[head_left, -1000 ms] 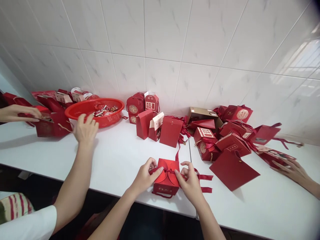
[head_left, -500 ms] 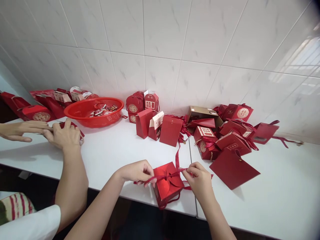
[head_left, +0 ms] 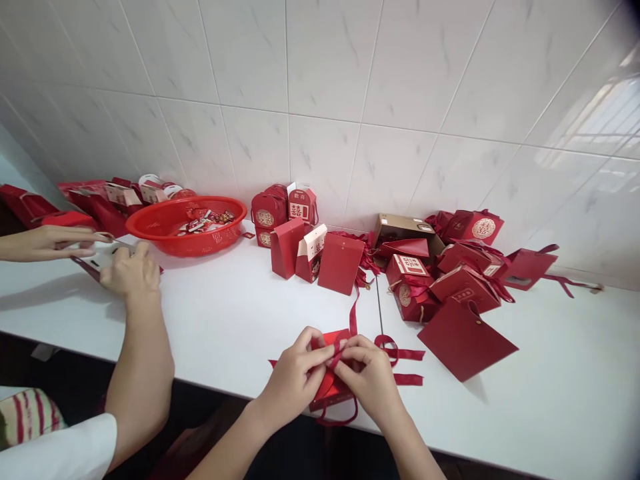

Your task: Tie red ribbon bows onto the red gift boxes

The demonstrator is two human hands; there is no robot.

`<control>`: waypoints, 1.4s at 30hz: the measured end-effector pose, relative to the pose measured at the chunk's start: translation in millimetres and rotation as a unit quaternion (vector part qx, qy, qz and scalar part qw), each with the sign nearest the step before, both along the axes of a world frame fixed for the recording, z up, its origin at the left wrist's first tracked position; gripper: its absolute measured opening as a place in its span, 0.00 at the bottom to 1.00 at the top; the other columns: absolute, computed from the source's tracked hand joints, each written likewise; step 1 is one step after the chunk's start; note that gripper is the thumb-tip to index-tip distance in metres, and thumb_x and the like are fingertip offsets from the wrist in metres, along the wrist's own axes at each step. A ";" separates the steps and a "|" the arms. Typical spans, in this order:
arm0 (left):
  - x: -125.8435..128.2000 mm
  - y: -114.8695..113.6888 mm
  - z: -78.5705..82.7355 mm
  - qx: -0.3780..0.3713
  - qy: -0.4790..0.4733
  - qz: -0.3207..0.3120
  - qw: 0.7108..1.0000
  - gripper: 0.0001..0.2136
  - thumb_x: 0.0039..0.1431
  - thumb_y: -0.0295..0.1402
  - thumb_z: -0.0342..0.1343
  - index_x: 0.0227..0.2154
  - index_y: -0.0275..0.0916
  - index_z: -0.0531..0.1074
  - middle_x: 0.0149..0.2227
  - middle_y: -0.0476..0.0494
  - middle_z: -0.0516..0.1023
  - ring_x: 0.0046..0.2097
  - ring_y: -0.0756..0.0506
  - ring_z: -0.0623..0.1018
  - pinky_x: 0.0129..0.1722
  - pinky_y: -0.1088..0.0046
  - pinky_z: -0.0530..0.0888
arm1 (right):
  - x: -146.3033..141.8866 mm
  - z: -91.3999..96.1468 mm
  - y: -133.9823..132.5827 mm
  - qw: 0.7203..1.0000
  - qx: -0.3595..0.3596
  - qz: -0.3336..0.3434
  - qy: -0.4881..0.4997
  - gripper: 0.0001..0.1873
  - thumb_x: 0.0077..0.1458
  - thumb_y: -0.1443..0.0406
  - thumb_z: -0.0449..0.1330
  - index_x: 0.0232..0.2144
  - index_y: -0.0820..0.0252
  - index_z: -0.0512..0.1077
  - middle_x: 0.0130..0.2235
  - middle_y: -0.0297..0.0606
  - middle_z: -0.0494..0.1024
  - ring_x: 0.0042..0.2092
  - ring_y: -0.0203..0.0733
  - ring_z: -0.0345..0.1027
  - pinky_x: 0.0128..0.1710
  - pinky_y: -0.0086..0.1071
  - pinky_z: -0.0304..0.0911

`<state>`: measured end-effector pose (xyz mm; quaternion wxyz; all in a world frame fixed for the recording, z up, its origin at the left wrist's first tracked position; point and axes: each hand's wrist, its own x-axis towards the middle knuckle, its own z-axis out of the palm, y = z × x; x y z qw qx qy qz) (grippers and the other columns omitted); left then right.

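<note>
Pinching: left hand and right hand both clamped on the dark-red ribbon, fingertips meeting above the box top.
Red gift box: at the near edge of the white table, beneath the hands, handle loop on its near side.
Box handling: likely light, stiffish card, dents easily; steady by the side walls, don't press the top.
Ribbon handling: soft, probably slippery; pinch close in, even tension.
Contents: can't tell.

red box partly hidden by hands, white sleeve cut off at left edge
</note>
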<state>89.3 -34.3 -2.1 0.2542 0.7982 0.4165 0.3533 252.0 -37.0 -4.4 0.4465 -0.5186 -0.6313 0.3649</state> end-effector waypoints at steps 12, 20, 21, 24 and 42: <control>-13.7 26.9 -0.4 0.051 -0.004 -0.159 0.986 0.12 0.62 0.23 0.51 0.36 0.43 0.79 0.46 0.42 0.73 0.43 0.47 0.77 0.43 0.72 0.74 | 16.4 19.9 9.8 0.988 -0.082 0.117 -0.054 0.07 0.39 0.75 0.59 0.18 0.60 0.67 0.30 0.32 0.69 0.27 0.32 0.59 0.25 0.26 0.54; -17.1 29.6 3.6 -0.021 -0.024 -0.062 0.998 0.09 0.52 0.22 0.53 0.27 0.39 0.77 0.43 0.42 0.76 0.34 0.48 0.76 0.37 0.72 0.75 | 29.4 20.2 8.4 0.992 -0.042 0.092 -0.075 0.06 0.43 0.72 0.60 0.19 0.59 0.71 0.32 0.34 0.71 0.28 0.34 0.63 0.27 0.28 0.60; -21.1 29.9 4.7 -0.033 -0.017 -0.036 0.999 0.07 0.50 0.22 0.53 0.26 0.38 0.75 0.43 0.42 0.76 0.33 0.49 0.76 0.35 0.71 0.75 | 32.7 19.8 7.0 0.993 -0.033 0.075 -0.090 0.06 0.43 0.72 0.59 0.18 0.59 0.70 0.31 0.34 0.71 0.29 0.35 0.64 0.29 0.29 0.61; -29.9 31.2 7.7 -0.069 -0.016 -0.010 0.997 0.06 0.49 0.22 0.53 0.24 0.39 0.71 0.48 0.41 0.75 0.43 0.44 0.76 0.44 0.66 0.74 | 40.7 17.1 4.0 0.991 -0.011 0.040 -0.130 0.07 0.44 0.72 0.57 0.19 0.58 0.69 0.32 0.34 0.71 0.32 0.39 0.67 0.34 0.32 0.62; -34.1 39.2 8.7 -0.091 0.000 -0.055 0.994 0.15 0.62 0.37 0.49 0.21 0.39 0.67 0.55 0.42 0.71 0.64 0.35 0.55 0.61 0.49 0.55 | 42.4 -6.7 -1.9 0.966 0.153 -0.115 -0.174 0.06 0.45 0.69 0.58 0.26 0.55 0.64 0.52 0.43 0.67 0.54 0.56 0.61 0.48 0.52 0.58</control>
